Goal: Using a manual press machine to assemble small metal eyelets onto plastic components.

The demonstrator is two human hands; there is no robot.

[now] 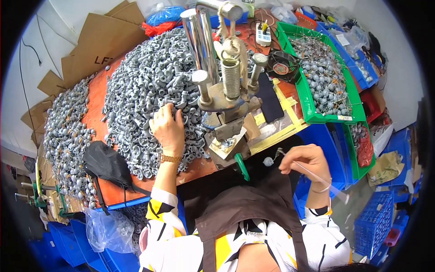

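Note:
My left hand [167, 131] rests on a large heap of small grey plastic fittings [140, 86]; its fingers are stretched over the pieces, with the thumb apart. To the right, above my lap, my right hand [310, 163] is closed in a pinch. From its fingers a pale translucent strip [319, 179] slants down to the right. A small grey ball-shaped piece [268, 161] with a short metal part hangs just left of those fingertips. Between my hands stands a metal bench press [226, 97] with a coil spring and chrome posts. A green curved piece [242, 167] sticks out at its front.
Grey balls on wires fill a green tray [312, 115] at right; more lie heaped [68, 136] at far left. A black bag [108, 161] lies by the near-left table edge. A small fan [282, 65] and a power strip [263, 35] sit behind the press.

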